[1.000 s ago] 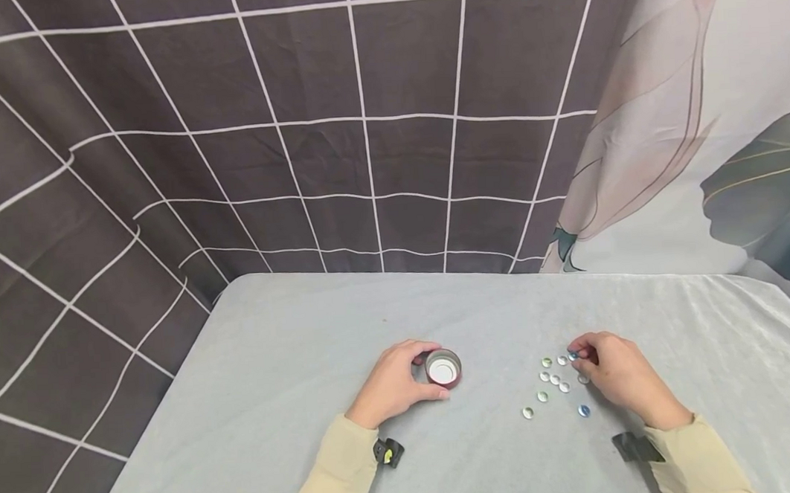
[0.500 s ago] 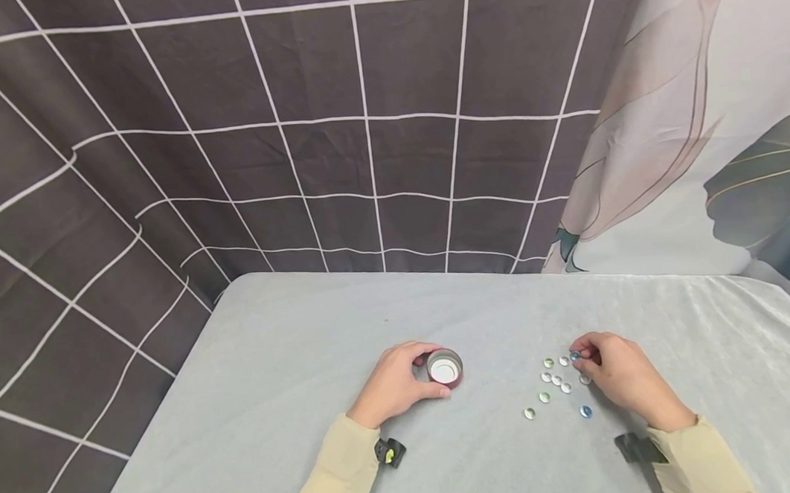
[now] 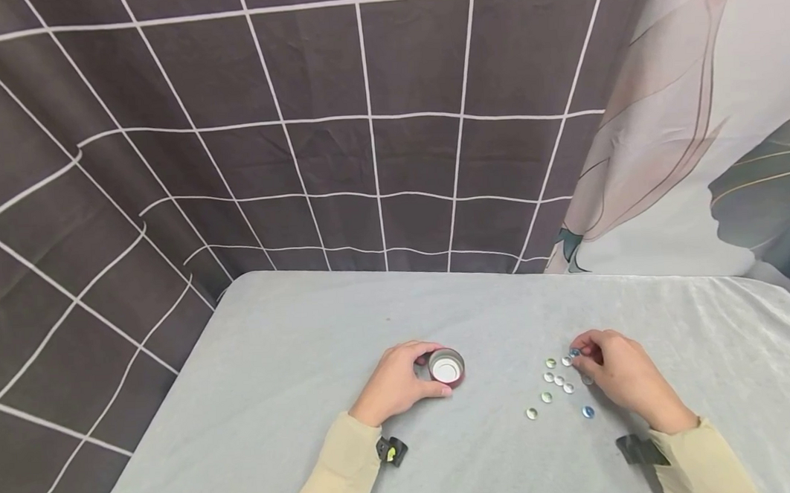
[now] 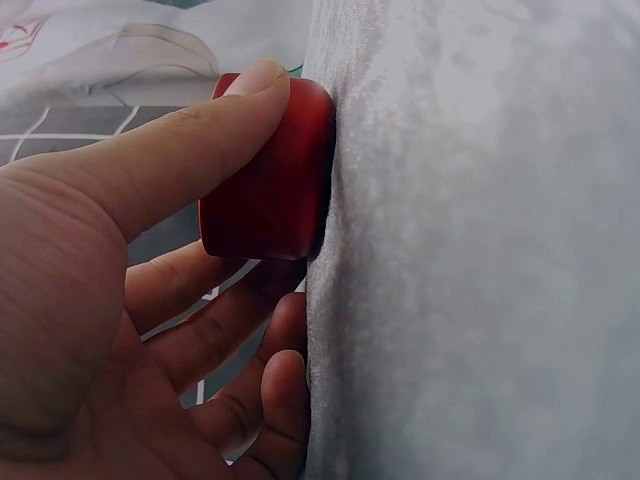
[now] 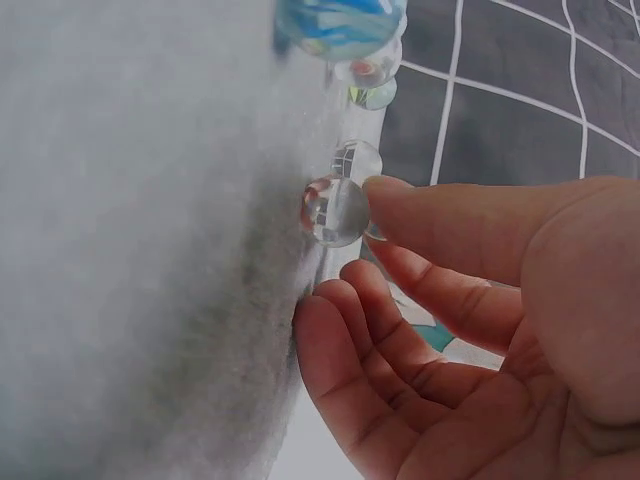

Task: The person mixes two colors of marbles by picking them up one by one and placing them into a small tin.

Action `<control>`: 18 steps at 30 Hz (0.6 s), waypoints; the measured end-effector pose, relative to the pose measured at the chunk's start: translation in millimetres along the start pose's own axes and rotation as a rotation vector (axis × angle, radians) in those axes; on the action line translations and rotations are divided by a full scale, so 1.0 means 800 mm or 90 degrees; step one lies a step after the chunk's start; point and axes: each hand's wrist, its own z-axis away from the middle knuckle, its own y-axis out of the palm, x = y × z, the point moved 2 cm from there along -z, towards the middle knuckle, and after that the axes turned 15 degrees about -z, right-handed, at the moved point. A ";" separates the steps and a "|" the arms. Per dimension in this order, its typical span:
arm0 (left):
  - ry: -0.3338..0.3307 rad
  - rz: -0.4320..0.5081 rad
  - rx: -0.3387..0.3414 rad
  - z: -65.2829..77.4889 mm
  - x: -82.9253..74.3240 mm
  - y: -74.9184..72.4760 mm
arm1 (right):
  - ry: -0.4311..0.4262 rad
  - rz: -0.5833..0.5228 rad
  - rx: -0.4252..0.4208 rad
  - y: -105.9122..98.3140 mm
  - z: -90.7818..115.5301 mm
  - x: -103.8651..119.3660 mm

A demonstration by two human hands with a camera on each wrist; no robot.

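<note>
My left hand point(image 3: 397, 380) grips a short, round red lid-like cup point(image 3: 446, 368) between thumb and fingers. Its open side faces up, showing a white bottom, and it rests on the cloth. In the left wrist view the thumb lies along the red wall point(image 4: 275, 190). Over on the right, my right hand point(image 3: 619, 369) pinches a blue marble point(image 3: 575, 352) between thumb and index finger, close to the cloth. A clear marble point(image 3: 566, 361) sits just left of it. In the right wrist view another clear marble point(image 5: 335, 212) partly hides the fingertips.
Several clear and greenish marbles lie loose on the pale cloth-covered table point(image 3: 293, 341), including a green one point(image 3: 551, 363) and a clear one point(image 3: 532, 413). A second blue marble point(image 3: 588, 412) lies nearer the front. A dark checked curtain point(image 3: 323, 153) hangs behind.
The whole head view has drifted slightly to the right. The pinched blue marble has shifted a little closer to the neighbouring clear one. My left hand keeps its hold on the red cup.
</note>
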 end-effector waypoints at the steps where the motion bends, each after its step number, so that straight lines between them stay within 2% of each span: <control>1: 0.001 0.000 -0.001 0.000 0.000 0.000 | -0.003 0.001 -0.003 0.000 0.000 0.001; 18: 0.006 0.009 -0.003 0.000 0.001 0.001 | -0.048 -0.005 -0.038 0.002 0.001 0.010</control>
